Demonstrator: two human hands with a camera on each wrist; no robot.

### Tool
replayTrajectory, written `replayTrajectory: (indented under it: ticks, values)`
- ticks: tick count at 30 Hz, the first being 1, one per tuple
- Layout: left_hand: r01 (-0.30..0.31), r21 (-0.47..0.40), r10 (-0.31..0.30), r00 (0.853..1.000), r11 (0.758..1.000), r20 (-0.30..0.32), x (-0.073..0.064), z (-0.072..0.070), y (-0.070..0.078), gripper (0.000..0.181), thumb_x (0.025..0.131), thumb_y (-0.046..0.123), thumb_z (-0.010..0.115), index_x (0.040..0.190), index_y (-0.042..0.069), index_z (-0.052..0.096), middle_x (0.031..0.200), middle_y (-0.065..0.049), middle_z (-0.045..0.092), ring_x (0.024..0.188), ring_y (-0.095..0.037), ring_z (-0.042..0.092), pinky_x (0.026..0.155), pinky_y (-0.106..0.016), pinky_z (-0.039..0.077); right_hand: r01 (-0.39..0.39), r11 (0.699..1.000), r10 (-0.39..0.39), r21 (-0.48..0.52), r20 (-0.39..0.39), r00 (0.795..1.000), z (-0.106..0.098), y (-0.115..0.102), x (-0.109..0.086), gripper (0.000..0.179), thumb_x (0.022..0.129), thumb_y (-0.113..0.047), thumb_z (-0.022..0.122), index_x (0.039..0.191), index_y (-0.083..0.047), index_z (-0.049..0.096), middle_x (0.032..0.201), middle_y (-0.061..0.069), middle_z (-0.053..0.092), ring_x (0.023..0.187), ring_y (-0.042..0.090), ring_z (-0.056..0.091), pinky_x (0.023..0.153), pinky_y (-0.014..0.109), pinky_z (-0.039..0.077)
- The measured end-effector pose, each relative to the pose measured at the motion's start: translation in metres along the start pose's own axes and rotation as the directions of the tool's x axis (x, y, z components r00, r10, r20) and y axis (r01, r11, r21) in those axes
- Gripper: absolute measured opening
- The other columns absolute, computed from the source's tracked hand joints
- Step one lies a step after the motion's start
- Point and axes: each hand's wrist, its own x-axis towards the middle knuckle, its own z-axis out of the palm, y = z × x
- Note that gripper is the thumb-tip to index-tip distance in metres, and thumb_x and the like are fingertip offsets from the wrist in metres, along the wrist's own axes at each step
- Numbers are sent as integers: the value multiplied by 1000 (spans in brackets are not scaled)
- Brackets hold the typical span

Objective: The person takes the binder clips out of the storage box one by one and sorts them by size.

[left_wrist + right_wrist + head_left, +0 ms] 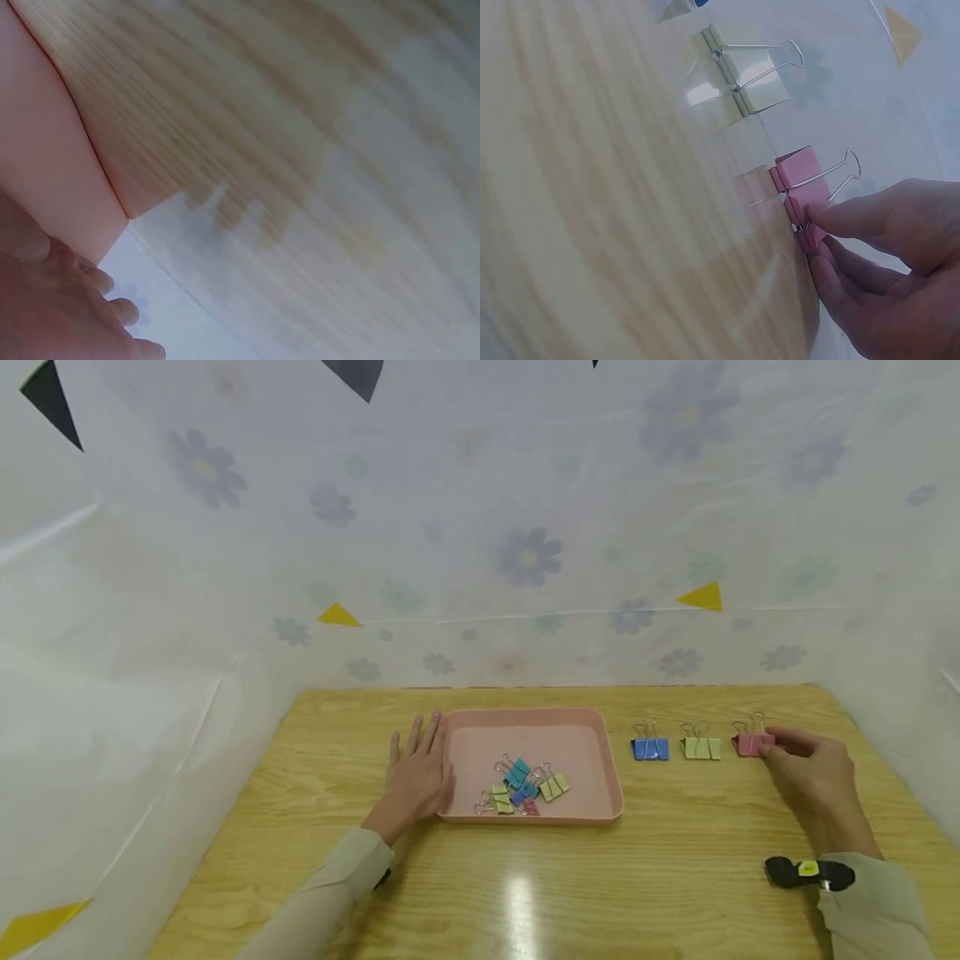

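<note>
- Head view: pale wood-grain counter (pixel 637 893) bearing a shallow, rectangular pink plastic tray (pixel 577 739); a white, flower-printed sheet (pixel 442 577) rises at twelve o'clock.
- Left hand (pixel 416 772): at the tray's nine o'clock edge, touching it; fingers extended and slightly spread, grasping nothing.
- Right hand (pixel 813 772): well apart from the tray, toward three o'clock; fingers and thumb nearly together, pinching a pink metal binder clip (pixel 750 744) with silver wire handles.
- Row of clips: toward nine o'clock from the pink clip stand, in order, a pale yellow-green metal binder clip (pixel 702 748) and a blue metal binder clip (pixel 651 749), each apart from its neighbour.
- Tray contents: a loose cluster of teal, blue, pale yellow and pink binder clips (pixel 517 772), mostly toward six o'clock.
- Right cuff: a black strapped device (pixel 810 872) sits beside it.
</note>
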Motion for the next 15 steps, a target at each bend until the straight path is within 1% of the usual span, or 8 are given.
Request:
replayTrajectory:
  ticks: [3, 5, 8, 9, 10, 12, 13, 15]
  values:
    - [4, -3, -4, 1000, 1000, 4, -1, 0, 0, 62, 110, 30, 28, 165, 6, 13, 172, -9, 10, 157, -35, 8, 122, -63, 8, 15, 1000, -15, -6, 0, 1000, 0, 0, -1, 59, 100, -36, 65, 139, 9, 58, 87, -34, 53, 86, -15, 42, 69, 17, 38]
    - [7, 0, -7, 1000, 1000, 2, -1, 0, 1, 62, 110, 30, 28, 165, 6, 13, 172, -9, 11, 157, -35, 9, 122, -63, 8, 11, 1000, -11, -7, 5, 1000, -1, -1, -1, 59, 100, -36, 64, 139, 9, 58, 87, -34, 54, 87, -15, 41, 69, 18, 38]
    - [8, -1, -8, 1000, 1000, -3, -1, 0, 1, 62, 110, 29, 28, 165, 6, 13, 172, -9, 11, 157, -35, 9, 122, -62, 9, 2, 1000, -2, -11, 10, 1000, -2, -2, -1, 60, 101, -37, 64, 141, 8, 57, 90, -29, 58, 88, -15, 41, 72, 20, 39]
    - [7, -4, -7, 1000, 1000, -5, 0, 0, 1, 62, 110, 29, 29, 165, 6, 13, 172, -9, 12, 157, -35, 10, 122, -62, 9, 0, 1000, 0, -9, 9, 1000, -2, -3, -2, 60, 101, -37, 64, 142, 7, 56, 91, -28, 59, 88, -16, 41, 77, 22, 44]
    - [7, -3, -7, 1000, 1000, -7, 0, -1, 1, 62, 110, 29, 29, 165, 6, 13, 172, -9, 12, 157, -35, 10, 122, -62, 9, 1, 1000, -1, -8, 7, 1000, -3, -4, -2, 61, 101, -37, 63, 143, 6, 56, 92, -28, 59, 88, -16, 41, 78, 23, 44]
    - [4, -7, -4, 1000, 1000, -9, -1, -1, 1, 62, 110, 28, 29, 165, 6, 13, 172, -9, 12, 157, -34, 9, 122, -62, 9, 15, 1000, -15, 4, -11, 1000, -3, -5, -3, 61, 102, -37, 63, 144, 6, 54, 95, -31, 56, 87, -18, 41, 80, 21, 45]
    - [3, -7, -3, 1000, 1000, -10, -1, -1, 1, 62, 110, 28, 29, 165, 7, 13, 172, -9, 12, 157, -34, 9, 122, -62, 9, 23, 1000, -23, 20, -23, 999, -4, -5, -3, 60, 102, -35, 63, 145, 5, 54, 95, -34, 54, 86, -20, 41, 79, 18, 45]
    - [0, -17, -1, 1000, 1000, -14, -1, -1, 1, 62, 109, 28, 29, 165, 6, 14, 172, -9, 12, 157, -35, 10, 122, -62, 8, 59, 997, -55, 54, -70, 996, -6, -8, -4, 56, 101, -31, 64, 145, 3, 55, 95, -38, 52, 84, -22, 43, 77, 12, 46]
